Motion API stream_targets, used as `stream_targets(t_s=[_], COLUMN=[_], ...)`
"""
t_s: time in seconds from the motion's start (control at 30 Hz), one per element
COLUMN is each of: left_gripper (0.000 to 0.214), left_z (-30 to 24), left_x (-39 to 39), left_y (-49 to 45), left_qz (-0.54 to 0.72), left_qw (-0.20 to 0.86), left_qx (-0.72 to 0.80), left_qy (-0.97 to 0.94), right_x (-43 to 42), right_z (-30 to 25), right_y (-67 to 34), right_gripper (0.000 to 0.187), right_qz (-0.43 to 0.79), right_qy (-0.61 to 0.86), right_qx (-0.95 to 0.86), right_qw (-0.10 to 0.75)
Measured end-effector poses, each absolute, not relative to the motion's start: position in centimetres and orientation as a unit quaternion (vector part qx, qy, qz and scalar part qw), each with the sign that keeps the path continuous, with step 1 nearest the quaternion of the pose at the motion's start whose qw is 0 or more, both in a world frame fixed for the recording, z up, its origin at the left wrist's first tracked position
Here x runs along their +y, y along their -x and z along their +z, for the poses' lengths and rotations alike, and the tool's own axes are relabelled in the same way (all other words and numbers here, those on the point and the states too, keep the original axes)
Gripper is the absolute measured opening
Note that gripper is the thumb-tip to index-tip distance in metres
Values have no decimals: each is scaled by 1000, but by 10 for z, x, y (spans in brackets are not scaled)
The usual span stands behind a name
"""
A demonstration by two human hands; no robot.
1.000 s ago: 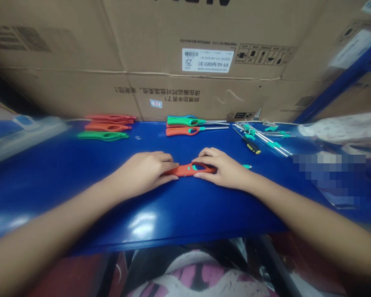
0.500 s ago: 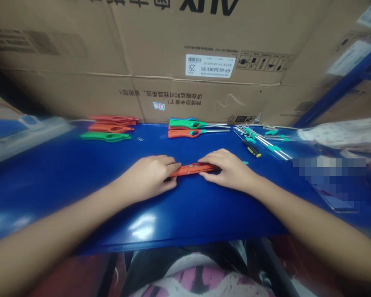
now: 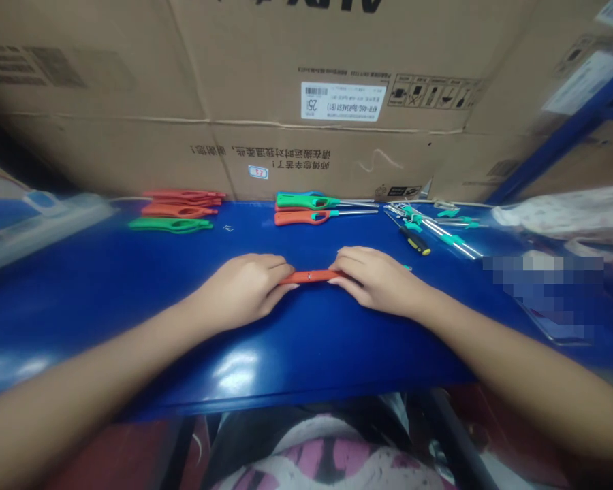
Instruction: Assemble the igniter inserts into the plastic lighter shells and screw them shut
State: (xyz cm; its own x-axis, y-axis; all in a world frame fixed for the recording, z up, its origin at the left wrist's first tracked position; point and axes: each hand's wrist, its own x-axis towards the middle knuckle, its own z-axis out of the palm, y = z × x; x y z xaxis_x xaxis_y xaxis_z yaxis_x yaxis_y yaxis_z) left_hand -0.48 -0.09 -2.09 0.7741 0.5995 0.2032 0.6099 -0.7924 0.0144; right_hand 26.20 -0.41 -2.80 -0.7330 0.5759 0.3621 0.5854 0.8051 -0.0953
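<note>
Between my hands an orange long-nosed lighter casing point(image 3: 314, 276) is held level above the blue table point(image 3: 306, 340). My left hand point(image 3: 248, 286) pinches its left end between thumb and fingers. My right hand point(image 3: 378, 280) is closed on the other end, with that tip hidden behind the fingers. A narrow edge of the casing faces me, with a small mark near its middle. A bit of turquoise plastic point(image 3: 407, 268) shows just past my right hand.
Orange and green casings point(image 3: 174, 225) lie at back left. Assembled lighters point(image 3: 306, 217) rest by the cardboard box point(image 3: 265, 95). Right of them are metal tubes with turquoise parts point(image 3: 452, 240) and a screwdriver point(image 3: 416, 242). A plastic tray point(image 3: 56, 218) stands far left.
The orange casing has turned so its narrow edge faces me; the turquoise spots and gap seen before no longer show. Both hands stay gripped on its ends.
</note>
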Motion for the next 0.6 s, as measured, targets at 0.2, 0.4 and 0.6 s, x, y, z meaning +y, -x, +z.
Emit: stream_targets(t_s=[0.2, 0.4, 0.6], left_gripper=[29, 29, 30], left_z=[-22, -17, -14], left_x=[-5, 1, 3], left_y=[2, 7, 11], left_qz=[-132, -149, -163], left_qw=[44, 70, 74], left_qx=[-326, -343, -330], left_qy=[935, 925, 927], right_x=[-5, 6, 6], right_z=[-30, -22, -19], right_y=[-263, -273, -278], right_gripper=[23, 14, 14], right_qz=[-53, 5, -69], right_qy=[307, 330, 318], right_qx=[-927, -899, -904], right_qw=[210, 287, 277])
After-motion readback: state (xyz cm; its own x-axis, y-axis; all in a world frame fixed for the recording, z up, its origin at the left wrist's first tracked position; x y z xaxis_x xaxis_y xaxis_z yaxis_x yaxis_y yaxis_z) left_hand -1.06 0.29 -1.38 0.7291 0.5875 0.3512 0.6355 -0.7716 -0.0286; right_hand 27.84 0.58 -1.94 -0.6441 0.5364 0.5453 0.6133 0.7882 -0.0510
